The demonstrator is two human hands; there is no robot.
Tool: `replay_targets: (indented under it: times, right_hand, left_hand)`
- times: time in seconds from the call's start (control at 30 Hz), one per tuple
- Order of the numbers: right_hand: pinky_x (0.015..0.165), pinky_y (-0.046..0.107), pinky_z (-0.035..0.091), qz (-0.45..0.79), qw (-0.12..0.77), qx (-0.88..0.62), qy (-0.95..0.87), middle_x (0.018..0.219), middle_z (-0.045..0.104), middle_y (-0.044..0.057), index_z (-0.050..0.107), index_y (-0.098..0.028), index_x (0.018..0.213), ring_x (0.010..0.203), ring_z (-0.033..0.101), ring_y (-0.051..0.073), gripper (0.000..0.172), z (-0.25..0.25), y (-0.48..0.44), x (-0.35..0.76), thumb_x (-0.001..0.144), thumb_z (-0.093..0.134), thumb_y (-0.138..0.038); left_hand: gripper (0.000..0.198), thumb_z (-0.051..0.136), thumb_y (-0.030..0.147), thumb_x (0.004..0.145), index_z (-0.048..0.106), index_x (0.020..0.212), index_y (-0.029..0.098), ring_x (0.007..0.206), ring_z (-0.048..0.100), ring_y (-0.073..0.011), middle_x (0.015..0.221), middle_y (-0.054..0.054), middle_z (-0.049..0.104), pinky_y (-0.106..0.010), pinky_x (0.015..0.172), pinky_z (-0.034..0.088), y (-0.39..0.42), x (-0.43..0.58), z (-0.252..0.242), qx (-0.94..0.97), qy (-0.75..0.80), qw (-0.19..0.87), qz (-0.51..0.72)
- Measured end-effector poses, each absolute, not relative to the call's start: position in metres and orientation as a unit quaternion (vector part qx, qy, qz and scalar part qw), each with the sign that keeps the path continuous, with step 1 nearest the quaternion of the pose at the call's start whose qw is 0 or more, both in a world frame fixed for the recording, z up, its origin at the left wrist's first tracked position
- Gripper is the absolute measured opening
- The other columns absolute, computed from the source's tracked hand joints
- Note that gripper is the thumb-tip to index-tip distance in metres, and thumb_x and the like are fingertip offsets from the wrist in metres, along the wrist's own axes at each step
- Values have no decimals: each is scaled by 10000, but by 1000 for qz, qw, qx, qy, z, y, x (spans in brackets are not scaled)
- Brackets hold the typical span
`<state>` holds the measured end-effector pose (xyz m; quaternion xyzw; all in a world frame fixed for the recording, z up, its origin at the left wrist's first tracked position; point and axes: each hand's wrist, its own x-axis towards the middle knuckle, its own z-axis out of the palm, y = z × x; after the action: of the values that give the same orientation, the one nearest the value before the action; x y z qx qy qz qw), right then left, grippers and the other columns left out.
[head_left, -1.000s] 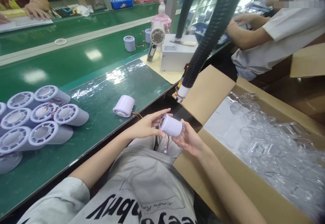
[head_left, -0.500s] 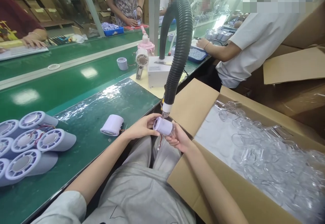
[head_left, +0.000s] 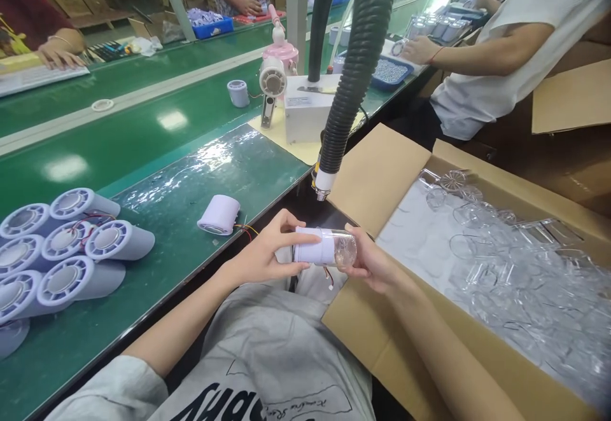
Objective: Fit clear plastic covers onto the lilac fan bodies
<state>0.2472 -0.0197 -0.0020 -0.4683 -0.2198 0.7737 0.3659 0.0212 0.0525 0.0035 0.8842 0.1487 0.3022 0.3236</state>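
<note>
Over my lap, a lavender cylindrical fan housing (head_left: 312, 247) lies on its side between my two hands. My left hand (head_left: 273, 248) grips its left end, thumb and fingers on opposite sides. A clear plastic cover (head_left: 344, 247) sits around the housing's right end, and my right hand (head_left: 370, 259) is closed on that cover. Thin wires with a small white plug (head_left: 330, 281) dangle below. Just above, apart from the housing, hangs the metal-tipped nozzle (head_left: 324, 186) of a black ribbed hose (head_left: 356, 71). Another lavender housing (head_left: 219, 214) lies on the green bench to the left.
Several lavender housings (head_left: 71, 243) stand grouped at left on the green bench (head_left: 157, 294). An open carton (head_left: 382, 173) at right holds many clear covers (head_left: 515, 281). A white box (head_left: 308, 116) and a small handheld fan (head_left: 272, 87) stand behind. Co-workers sit around the line.
The housing has moved right and down, away from the nozzle, and turned side-on. My right hand has shifted to the cover's outer end. The view has tilted slightly.
</note>
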Motion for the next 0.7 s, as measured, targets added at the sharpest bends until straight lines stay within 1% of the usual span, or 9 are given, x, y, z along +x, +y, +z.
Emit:
replay_targets:
  times: [0.1, 0.17, 0.3, 0.4, 0.43, 0.47, 0.53, 0.6, 0.7]
  right_hand:
    - [291, 98, 73, 801, 332, -452, -210, 399, 473, -32, 530, -166, 710, 281, 154, 12, 528, 0, -21, 246, 920, 342, -612]
    - [279, 101, 93, 817, 312, -442, -200, 387, 461, -31, 522, -168, 700, 273, 121, 15, 564, 0, -21, 245, 943, 257, -603]
    - [264, 91, 126, 836, 291, -428, -182, 387, 449, -24, 516, -164, 685, 266, 126, 21, 626, -1, -19, 241, 977, 121, -553]
    - [259, 86, 130, 844, 285, -421, -171, 397, 462, -14, 506, -164, 673, 263, 139, 20, 649, -1, -17, 239, 984, 89, -552]
    - [257, 85, 132, 846, 284, -419, -167, 402, 468, -12, 501, -165, 668, 263, 141, 19, 649, -1, -17, 239, 984, 95, -561]
    - [256, 84, 134, 848, 284, -417, -164, 405, 472, -11, 496, -166, 662, 264, 141, 18, 647, -2, -17, 239, 982, 107, -572]
    - [255, 82, 144, 852, 282, -413, -157, 409, 473, -13, 487, -167, 652, 266, 143, 16, 641, -2, -18, 240, 978, 132, -590]
    - [252, 81, 150, 855, 281, -410, -150, 406, 466, -16, 478, -168, 645, 266, 148, 18, 639, -3, -18, 240, 975, 138, -598]
    - [245, 83, 144, 859, 276, -407, -141, 403, 460, -16, 475, -170, 645, 262, 152, 23, 644, -3, -19, 239, 977, 117, -590]
  left_hand:
    - [340, 689, 245, 836, 665, 1174, 273, 1078, 503, -211, 1121, -81, 454, -400, 906, 522, 50, 19, 7, 882, 132, 333, 307]
    - [269, 670, 229, 852, 697, 1115, 275, 1106, 497, -210, 1154, -82, 442, -394, 924, 528, 48, 18, 8, 877, 125, 349, 306]
    - [126, 651, 175, 861, 737, 933, 232, 1147, 493, -206, 1183, -79, 412, -358, 930, 546, 45, 16, 7, 858, 122, 398, 300]
    - [131, 625, 135, 865, 720, 793, 188, 1159, 498, -208, 1197, -79, 396, -363, 953, 538, 44, 16, 5, 851, 121, 415, 299]
    - [109, 633, 141, 860, 717, 810, 190, 1158, 500, -212, 1197, -81, 403, -384, 970, 527, 45, 16, 5, 852, 125, 411, 300]
    - [79, 654, 158, 850, 716, 874, 201, 1153, 502, -218, 1195, -85, 418, -410, 984, 515, 45, 16, 4, 853, 133, 404, 302]
    - [247, 704, 209, 823, 676, 1068, 229, 1134, 506, -224, 1186, -95, 451, -454, 997, 500, 46, 15, 4, 855, 150, 390, 307]
    - [383, 714, 240, 821, 623, 1193, 249, 1124, 510, -222, 1188, -101, 460, -474, 1005, 495, 46, 15, 3, 857, 151, 382, 312]
    - [309, 666, 244, 861, 658, 1167, 281, 1143, 506, -221, 1200, -91, 441, -488, 1033, 485, 46, 14, 3, 861, 132, 375, 316]
